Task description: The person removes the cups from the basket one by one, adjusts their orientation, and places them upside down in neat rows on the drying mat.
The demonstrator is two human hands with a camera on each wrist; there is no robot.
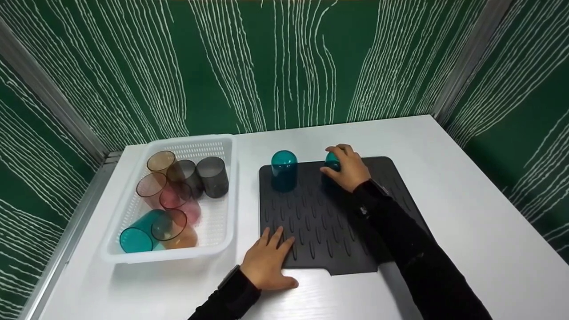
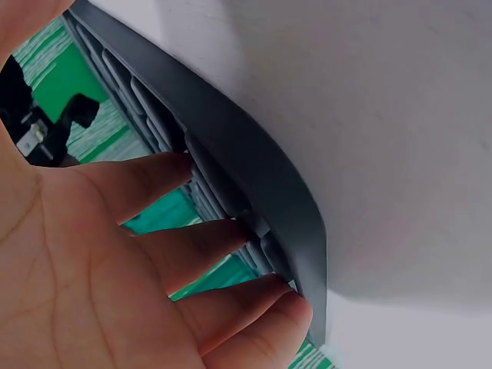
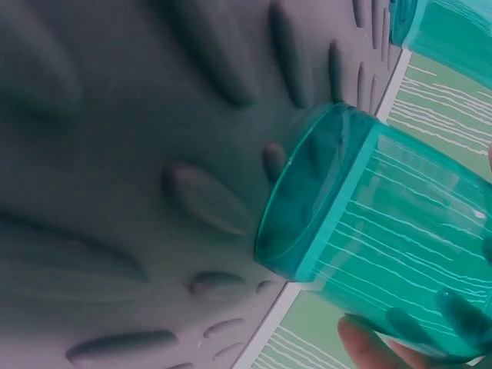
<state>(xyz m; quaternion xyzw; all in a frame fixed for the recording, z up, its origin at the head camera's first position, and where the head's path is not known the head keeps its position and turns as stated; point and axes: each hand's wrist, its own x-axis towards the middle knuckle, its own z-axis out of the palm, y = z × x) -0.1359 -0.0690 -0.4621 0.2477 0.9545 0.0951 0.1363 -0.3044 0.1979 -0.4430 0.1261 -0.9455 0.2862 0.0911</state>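
My right hand (image 1: pixel 349 169) grips a clear teal cup (image 3: pixel 400 231), turned upside down, over the back part of the black ribbed drying mat (image 1: pixel 320 222). The cup's rim is right at the mat's surface in the right wrist view. To its left, a second teal cup (image 1: pixel 284 173) stands inverted along the mat's back edge. My left hand (image 1: pixel 266 264) has its fingers spread over the mat's front left corner, thumb out on the white table. In the left wrist view the fingertips (image 2: pixel 292 307) rest along the mat's raised edge.
A white slotted basket (image 1: pixel 234 186) stands left of the mat. Inside are several tumblers: grey (image 1: pixel 212 178), pink (image 1: pixel 151 189), amber (image 1: pixel 162 160) and a teal one (image 1: pixel 135 238) lying tilted. Green walls with white lines (image 1: pixel 306 66) enclose the white table (image 1: pixel 480 213).
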